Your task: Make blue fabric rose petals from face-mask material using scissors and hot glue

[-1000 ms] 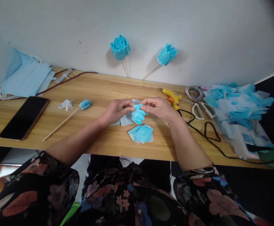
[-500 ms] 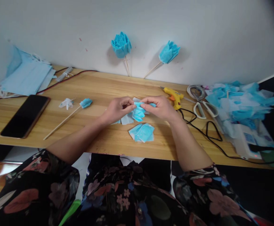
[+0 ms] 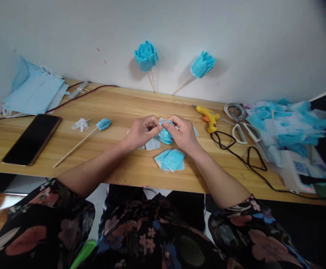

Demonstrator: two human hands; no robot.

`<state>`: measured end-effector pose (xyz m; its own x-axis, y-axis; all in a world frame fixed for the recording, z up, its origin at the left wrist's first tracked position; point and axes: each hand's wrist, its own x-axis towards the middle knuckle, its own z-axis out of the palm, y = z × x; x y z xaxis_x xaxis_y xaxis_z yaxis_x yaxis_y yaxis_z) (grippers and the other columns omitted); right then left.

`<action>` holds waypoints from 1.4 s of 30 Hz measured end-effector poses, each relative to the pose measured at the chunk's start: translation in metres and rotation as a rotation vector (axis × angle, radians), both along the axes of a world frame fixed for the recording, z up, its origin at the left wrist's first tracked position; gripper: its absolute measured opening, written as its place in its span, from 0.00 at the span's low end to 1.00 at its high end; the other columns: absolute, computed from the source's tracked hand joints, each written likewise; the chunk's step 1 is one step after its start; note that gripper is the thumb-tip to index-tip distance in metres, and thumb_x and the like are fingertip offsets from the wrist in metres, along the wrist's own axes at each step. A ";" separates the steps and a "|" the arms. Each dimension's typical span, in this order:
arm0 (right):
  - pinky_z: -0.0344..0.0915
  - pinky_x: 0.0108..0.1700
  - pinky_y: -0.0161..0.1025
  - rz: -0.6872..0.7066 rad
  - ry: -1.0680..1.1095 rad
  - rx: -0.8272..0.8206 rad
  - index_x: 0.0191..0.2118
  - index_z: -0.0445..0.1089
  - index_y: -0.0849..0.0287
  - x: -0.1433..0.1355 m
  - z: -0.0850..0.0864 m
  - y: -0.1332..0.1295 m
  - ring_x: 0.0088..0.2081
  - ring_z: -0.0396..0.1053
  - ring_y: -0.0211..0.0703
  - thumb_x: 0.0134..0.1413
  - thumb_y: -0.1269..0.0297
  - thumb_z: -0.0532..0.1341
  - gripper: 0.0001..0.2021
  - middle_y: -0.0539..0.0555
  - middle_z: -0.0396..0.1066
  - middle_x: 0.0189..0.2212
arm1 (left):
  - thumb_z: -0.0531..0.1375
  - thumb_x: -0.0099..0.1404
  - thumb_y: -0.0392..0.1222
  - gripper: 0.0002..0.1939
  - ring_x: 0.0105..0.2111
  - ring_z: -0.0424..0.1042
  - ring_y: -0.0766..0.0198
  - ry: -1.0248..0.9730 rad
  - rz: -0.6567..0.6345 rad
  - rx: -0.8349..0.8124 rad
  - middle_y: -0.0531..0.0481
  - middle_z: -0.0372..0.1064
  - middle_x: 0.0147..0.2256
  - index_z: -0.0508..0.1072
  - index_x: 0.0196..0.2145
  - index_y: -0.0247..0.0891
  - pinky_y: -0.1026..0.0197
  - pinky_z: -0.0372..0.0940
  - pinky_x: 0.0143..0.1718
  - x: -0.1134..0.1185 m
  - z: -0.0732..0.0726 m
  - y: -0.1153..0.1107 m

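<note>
The left hand and the right hand meet over the middle of the table, each with thumb and forefinger pinching the top edge of a pleated blue piece; the piece lies between the two hands, its lower folds fanning out below the fingertips, its upper part mostly hidden by them; pale cut sheets lie beneath and beside the left hand, partly covered; nearer the person, apart from both hands, a small stack of blue squares lies overlapping on the wood.

To the left are a small blue bud on a thin stick, a crumpled clear scrap just beside it, and a dark phone lying flat; behind the phone, a pile of blue masks sits by the wall; at the back, a full blue flower and a narrower blue flower lean against the wall on sticks; to the right of the right hand lie a yellow glue gun with a black cord, white-handled scissors and a coiled cable; beyond them is a heap of blue and white scraps, with a white device in front.
</note>
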<state>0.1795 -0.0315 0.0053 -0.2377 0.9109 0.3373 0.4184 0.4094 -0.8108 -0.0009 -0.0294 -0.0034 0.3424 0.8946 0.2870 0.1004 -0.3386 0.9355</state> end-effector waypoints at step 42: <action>0.54 0.30 0.35 -0.011 -0.027 0.057 0.25 0.65 0.57 0.000 0.000 -0.002 0.25 0.55 0.34 0.61 0.50 0.60 0.19 0.45 0.58 0.20 | 0.63 0.65 0.57 0.20 0.20 0.60 0.70 -0.238 0.053 -0.156 0.55 0.63 0.19 0.70 0.28 0.37 0.65 0.58 0.25 -0.006 0.005 0.006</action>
